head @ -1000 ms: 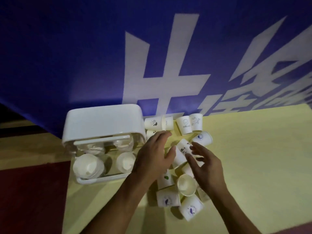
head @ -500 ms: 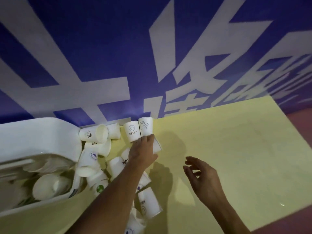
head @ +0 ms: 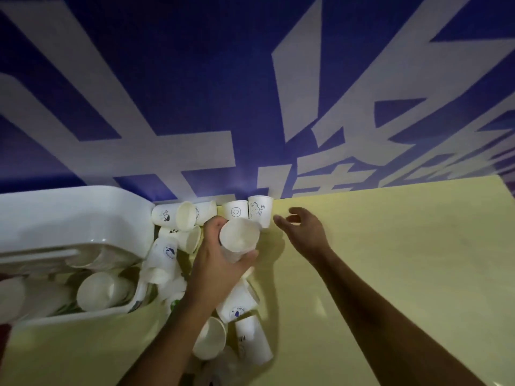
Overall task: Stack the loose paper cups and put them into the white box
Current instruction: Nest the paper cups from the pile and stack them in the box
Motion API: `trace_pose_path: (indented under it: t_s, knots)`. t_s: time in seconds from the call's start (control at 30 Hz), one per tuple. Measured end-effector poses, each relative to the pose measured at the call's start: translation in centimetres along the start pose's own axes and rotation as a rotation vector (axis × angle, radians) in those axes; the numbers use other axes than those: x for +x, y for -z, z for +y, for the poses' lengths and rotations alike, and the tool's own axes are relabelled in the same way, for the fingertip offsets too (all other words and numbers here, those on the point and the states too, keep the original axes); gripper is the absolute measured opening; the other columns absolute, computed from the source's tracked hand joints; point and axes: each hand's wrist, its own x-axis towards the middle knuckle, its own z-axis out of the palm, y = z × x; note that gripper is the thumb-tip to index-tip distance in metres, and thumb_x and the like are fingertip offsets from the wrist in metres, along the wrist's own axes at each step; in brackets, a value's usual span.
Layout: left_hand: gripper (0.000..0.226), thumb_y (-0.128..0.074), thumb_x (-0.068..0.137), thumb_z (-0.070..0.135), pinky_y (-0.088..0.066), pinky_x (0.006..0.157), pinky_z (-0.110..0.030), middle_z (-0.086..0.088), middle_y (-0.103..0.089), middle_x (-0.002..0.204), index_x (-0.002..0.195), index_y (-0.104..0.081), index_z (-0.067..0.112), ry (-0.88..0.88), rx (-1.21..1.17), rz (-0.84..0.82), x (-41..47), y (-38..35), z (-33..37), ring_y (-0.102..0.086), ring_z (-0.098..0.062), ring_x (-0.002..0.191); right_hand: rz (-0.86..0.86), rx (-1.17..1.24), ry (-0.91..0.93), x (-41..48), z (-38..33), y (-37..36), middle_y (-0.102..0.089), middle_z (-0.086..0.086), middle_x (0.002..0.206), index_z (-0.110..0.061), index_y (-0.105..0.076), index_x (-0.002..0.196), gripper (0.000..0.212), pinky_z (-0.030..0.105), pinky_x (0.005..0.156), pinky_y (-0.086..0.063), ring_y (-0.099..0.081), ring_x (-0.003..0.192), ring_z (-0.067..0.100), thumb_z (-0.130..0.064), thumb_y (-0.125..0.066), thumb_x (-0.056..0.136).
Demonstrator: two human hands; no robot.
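Note:
My left hand [head: 216, 254] grips a white paper cup [head: 238, 238], lifted with its open mouth facing the camera. My right hand [head: 302, 231] hovers open just right of it, fingers spread toward two upright cups at the wall, a smiley cup [head: 235, 209] and a bunny cup [head: 260, 209]. Several loose cups [head: 178, 218] lie tipped between the hands and the white box [head: 69, 215] at the left. More cups [head: 252, 339] lie near my left forearm. Inside the box sit stacked cups [head: 96, 291].
A yellow table surface [head: 404, 260] stretches to the right of my right arm. A blue banner with large white characters [head: 250, 93] stands along the table's far edge. The box's open lid rises at the left.
The view has panned right. My left hand has picked up a cup and turned its mouth toward me. My right hand has moved up toward the two upright cups.

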Motion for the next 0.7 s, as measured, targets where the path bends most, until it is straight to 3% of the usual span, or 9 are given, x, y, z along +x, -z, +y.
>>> trace_pose_path:
  t_s: [0.07, 0.13, 0.23, 0.37, 0.43, 0.5, 0.6, 0.7]
  knots:
    - [0.085, -0.095, 0.066, 0.038, -0.041, 0.084, -0.019, 0.024, -0.05, 0.119, 0.129, -0.038, 0.044, 0.046, -0.013, 0.041, 0.1, 1.5, -0.1, -0.05, -0.005, 0.11, -0.034, 0.025, -0.088, 2.7, -1.6, -1.8, -0.065, 0.012, 0.137, -0.007, -0.053, 0.145, 0.081, 0.033, 0.094, -0.048, -0.064, 0.12, 0.028, -0.06, -0.073, 0.086]
    - [0.085, -0.095, 0.066, 0.037, -0.036, 0.085, -0.014, 0.021, -0.047, 0.123, 0.133, -0.044, 0.037, 0.058, 0.023, 0.061, 0.2, 2.9, -0.5, -0.045, -0.003, 0.113, -0.071, 0.04, -0.161, 4.8, -2.3, -3.6, -0.062, 0.014, 0.14, -0.002, -0.052, 0.144, 0.086, 0.035, 0.089, -0.051, -0.063, 0.115, 0.029, -0.061, -0.075, 0.085]
    - [0.075, -0.09, 0.073, 0.035, -0.036, 0.089, -0.01, 0.019, -0.049, 0.129, 0.132, -0.044, 0.037, 0.04, -0.01, 0.088, -0.1, 4.8, -1.5, -0.047, -0.004, 0.12, -0.062, 0.054, -0.188, 6.9, -2.0, -6.0, -0.072, 0.011, 0.121, -0.004, -0.066, 0.125, 0.076, 0.044, 0.088, -0.059, -0.069, 0.101, 0.027, -0.063, -0.078, 0.079]
    - [0.078, -0.085, 0.076, 0.046, -0.043, 0.099, -0.019, 0.02, -0.051, 0.138, 0.141, -0.043, 0.038, 0.034, -0.057, 0.1, -0.8, 6.6, -2.8, -0.048, -0.002, 0.128, -0.019, 0.083, -0.186, 7.4, -1.7, -7.4, -0.075, 0.01, 0.106, -0.008, -0.072, 0.111, 0.058, 0.05, 0.088, -0.061, -0.072, 0.095, 0.029, -0.054, -0.081, 0.079]
    - [0.076, -0.085, 0.076, 0.045, -0.049, 0.104, -0.032, 0.02, -0.054, 0.138, 0.14, -0.045, 0.039, 0.019, -0.044, 0.104, -1.0, 7.3, -3.5, -0.051, -0.003, 0.128, 0.01, 0.14, -0.178, 6.9, -1.6, -7.1, -0.076, 0.01, 0.101, -0.01, -0.074, 0.105, 0.044, 0.052, 0.085, -0.062, -0.073, 0.09, 0.029, -0.045, -0.083, 0.08]
    - [0.075, -0.085, 0.077, 0.043, -0.049, 0.107, -0.039, 0.021, -0.054, 0.139, 0.14, -0.045, 0.039, 0.009, -0.047, 0.086, -1.2, 7.8, -4.0, -0.05, -0.004, 0.13, 0.041, 0.134, -0.135, 5.9, -1.7, -6.3, -0.076, 0.01, 0.098, -0.011, -0.073, 0.1, 0.037, 0.049, 0.08, -0.063, -0.073, 0.085, 0.026, -0.04, -0.083, 0.08]
    - [0.075, -0.081, 0.075, 0.057, -0.047, 0.107, -0.038, 0.022, -0.052, 0.138, 0.138, -0.044, 0.043, 0.032, -0.097, 0.057, -1.6, 8.7, -4.4, -0.049, -0.003, 0.129, 0.055, 0.185, -0.055, 3.1, -2.3, -4.5, -0.073, 0.004, 0.102, -0.012, -0.063, 0.113, 0.048, 0.037, 0.067, -0.061, -0.071, 0.086, 0.019, -0.042, -0.085, 0.082]
    - [0.066, -0.078, 0.081, 0.05, -0.05, 0.104, -0.041, 0.016, -0.055, 0.134, 0.137, -0.044, 0.043, 0.025, -0.135, 0.057, -2.2, 9.8, -4.9, -0.052, -0.007, 0.125, 0.024, 0.241, 0.073, -0.8, -3.0, -3.0, -0.07, 0.0, 0.107, -0.019, -0.058, 0.122, 0.047, 0.029, 0.067, -0.059, -0.07, 0.09, 0.015, -0.042, -0.079, 0.088]
